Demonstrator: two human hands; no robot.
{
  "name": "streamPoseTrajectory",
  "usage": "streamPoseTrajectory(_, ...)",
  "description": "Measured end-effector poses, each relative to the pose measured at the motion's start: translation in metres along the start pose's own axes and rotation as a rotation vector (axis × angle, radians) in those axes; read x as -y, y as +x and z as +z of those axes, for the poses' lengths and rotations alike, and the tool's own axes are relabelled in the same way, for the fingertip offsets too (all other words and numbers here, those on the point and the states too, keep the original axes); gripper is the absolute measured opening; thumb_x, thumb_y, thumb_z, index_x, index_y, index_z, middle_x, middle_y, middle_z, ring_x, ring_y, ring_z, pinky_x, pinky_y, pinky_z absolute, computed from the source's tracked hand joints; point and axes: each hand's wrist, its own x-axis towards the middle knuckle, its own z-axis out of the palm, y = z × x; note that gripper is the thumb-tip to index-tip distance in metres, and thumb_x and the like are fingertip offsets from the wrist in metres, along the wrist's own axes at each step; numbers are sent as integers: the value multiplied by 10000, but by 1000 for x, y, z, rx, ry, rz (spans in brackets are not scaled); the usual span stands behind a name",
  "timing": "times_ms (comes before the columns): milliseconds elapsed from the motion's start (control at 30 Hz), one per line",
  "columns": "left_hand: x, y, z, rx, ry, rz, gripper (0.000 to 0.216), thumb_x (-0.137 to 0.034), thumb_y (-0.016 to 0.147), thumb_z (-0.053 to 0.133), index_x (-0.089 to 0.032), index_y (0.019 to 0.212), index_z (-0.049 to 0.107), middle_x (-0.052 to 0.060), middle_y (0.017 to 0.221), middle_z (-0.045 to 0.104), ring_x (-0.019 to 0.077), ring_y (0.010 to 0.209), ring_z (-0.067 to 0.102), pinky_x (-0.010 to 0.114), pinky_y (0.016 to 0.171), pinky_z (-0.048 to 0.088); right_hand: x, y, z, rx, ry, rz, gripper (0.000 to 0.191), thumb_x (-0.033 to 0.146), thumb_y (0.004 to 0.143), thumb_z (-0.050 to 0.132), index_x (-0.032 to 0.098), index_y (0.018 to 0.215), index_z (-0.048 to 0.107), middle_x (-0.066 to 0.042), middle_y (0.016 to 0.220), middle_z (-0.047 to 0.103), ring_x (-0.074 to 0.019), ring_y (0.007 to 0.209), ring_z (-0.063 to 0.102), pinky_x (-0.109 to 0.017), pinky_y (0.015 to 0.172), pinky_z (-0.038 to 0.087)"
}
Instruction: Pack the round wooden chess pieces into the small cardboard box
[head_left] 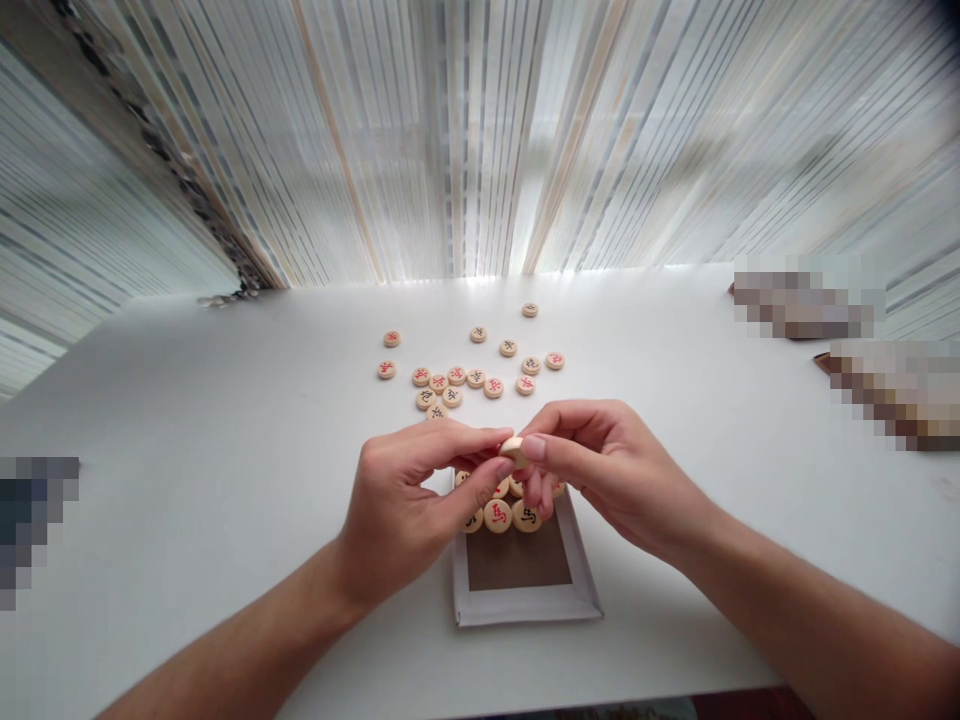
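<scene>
Between the fingertips of both hands is a pale wooden xiangqi piece (513, 451), tilted on its edge; its marked face is hidden. My left hand (420, 490) pinches it from the left with thumb and fingers. From the right, my right hand (592, 460) grips the same piece between thumb and fingers. Directly below the hands lies a shallow white box (525, 606) with a brown bottom. Rows of round pieces, such as a red-marked piece (497, 516) and a black-marked piece (526, 516), sit in its far part, partly covered by my hands.
Several loose pieces with red or black characters, among them a red one (386, 370) and a black one (530, 310), are scattered on the white table (225, 420) beyond the box. Blurred-out items (892, 395) lie at the right. A striped curtain (450, 140) hangs along the back edge.
</scene>
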Motion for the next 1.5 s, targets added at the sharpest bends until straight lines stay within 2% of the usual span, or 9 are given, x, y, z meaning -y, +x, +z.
streamPoseTrajectory(133, 0, -2, 1, 12, -112, -112, 304, -53, 867, 842, -202, 1131, 859, 26, 942, 864, 134, 799, 819, 191, 770, 689, 0, -1, 1, -1, 10, 18, 270, 400, 871, 914, 152, 868, 808, -45, 638, 782, -127, 514, 721, -185, 516, 600)
streamPoseTrajectory(233, 0, -3, 1, 30, -172, -152, 326, -50, 869, 839, -208, 1154, 856, 27, 958, 864, 140, 809, 829, 196, 781, 701, 1, -1, 2, -3, 36, 30, 259, 356, 826, 954, 148, 885, 811, -45, 641, 789, -144, 532, 747, -184, 509, 615)
streamPoseTrajectory(433, -1, -3, 1, 63, -224, -150, 384, -24, 843, 860, -228, 1168, 860, 21, 956, 867, 134, 811, 829, 179, 778, 696, 2, -2, 2, 40, 95, 38, 248, 242, 757, 1000, 140, 839, 789, -45, 649, 799, -134, 545, 754, -160, 526, 617)
streamPoseTrajectory(667, -3, 1, 0, 70, -277, -154, 402, -11, 841, 859, -258, 1158, 870, 18, 940, 877, 146, 797, 837, 185, 749, 698, 3, -1, 1, 25, 85, 54, 334, 268, 702, 1032, 143, 878, 777, -35, 649, 791, -150, 527, 747, -193, 506, 621)
streamPoseTrajectory(833, -4, 1, 0, 74, -227, -119, 395, 3, 856, 832, -236, 1168, 867, 29, 935, 879, 151, 795, 836, 179, 723, 693, 6, -2, 4, -7, 65, 67, 369, 294, 648, 1057, 148, 807, 758, -22, 588, 759, -142, 465, 699, -197, 452, 592)
streamPoseTrajectory(1000, -3, 0, 0, 93, -246, -133, 417, -3, 832, 861, -232, 1180, 863, 26, 920, 875, 149, 779, 832, 188, 743, 698, 7, -3, 5, 0, 49, 49, 323, 356, 738, 1009, 140, 781, 773, -38, 596, 762, -126, 464, 686, -185, 459, 581)
streamPoseTrajectory(1167, -4, -1, 0, 49, -275, -228, 345, -49, 831, 882, -229, 1126, 878, 29, 910, 876, 154, 767, 835, 191, 747, 705, 5, -2, 4, 21, 87, 44, 288, 348, 793, 973, 140, 781, 774, -48, 625, 773, -143, 521, 733, -187, 498, 605)
streamPoseTrajectory(1300, -6, 1, 1, 19, -321, -319, 288, -83, 833, 891, -194, 1099, 883, 51, 863, 875, 190, 750, 845, 215, 700, 715, 5, -3, 3, 33, 88, 39, 259, 334, 821, 958, 134, 885, 805, -48, 658, 780, -142, 565, 745, -193, 537, 619)
streamPoseTrajectory(1500, -8, 3, 2, 30, -409, -357, 254, -97, 873, 862, -191, 1108, 881, 55, 837, 873, 230, 741, 858, 271, 709, 740, 5, -4, 2, 36, 101, 54, 345, 262, 690, 1037, 141, 904, 796, -38, 698, 787, -141, 578, 733, -205, 545, 606)
